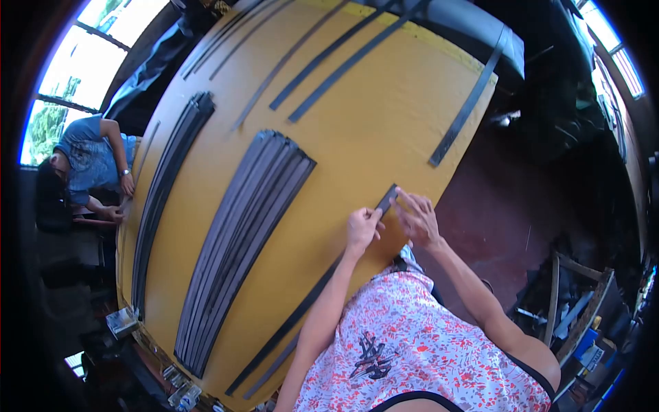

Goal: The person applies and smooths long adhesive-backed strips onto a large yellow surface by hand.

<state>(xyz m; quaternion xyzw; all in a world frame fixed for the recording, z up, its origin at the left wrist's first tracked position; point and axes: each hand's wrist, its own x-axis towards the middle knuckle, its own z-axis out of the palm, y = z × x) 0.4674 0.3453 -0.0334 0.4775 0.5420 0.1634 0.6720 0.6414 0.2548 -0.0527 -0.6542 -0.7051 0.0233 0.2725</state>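
**Desk:** What does the frame show at centre right?

**Caption writer:** A person in a red-flecked white top leans over a large yellow table (pixel 357 137). Both hands meet at the upper end of a long dark strip (pixel 322 285) that runs from lower centre up toward the middle right of the frame. The left hand (pixel 362 229) is curled, fingertips pressing down on the strip; the right hand (pixel 417 218) pinches the strip's tip between thumb and forefinger.

**Desk:** Is that grip certain?

**Caption writer:** The fisheye blurs the fingers, so the pinch appears closed on the tip, though I can't swear to it.

**Desk:** What else lies on the table?

**Caption writer:** A thick bundle of strips (pixel 244 240) sits left of centre, a thinner bundle (pixel 165 185) nearer the left edge, single strips fan across the top, and one lone strip (pixel 463 113) lies at upper right. A second person in a blue shirt (pixel 89 154) sits at the far left, hands at the table's rim.

**Desk:** How would that hold be done well?

**Caption writer:** In my judgement, keep the left fingertips flat and firm so the strip cannot slide, and keep the right pinch close to the very end, with the strip straight and flush to the table's surface.
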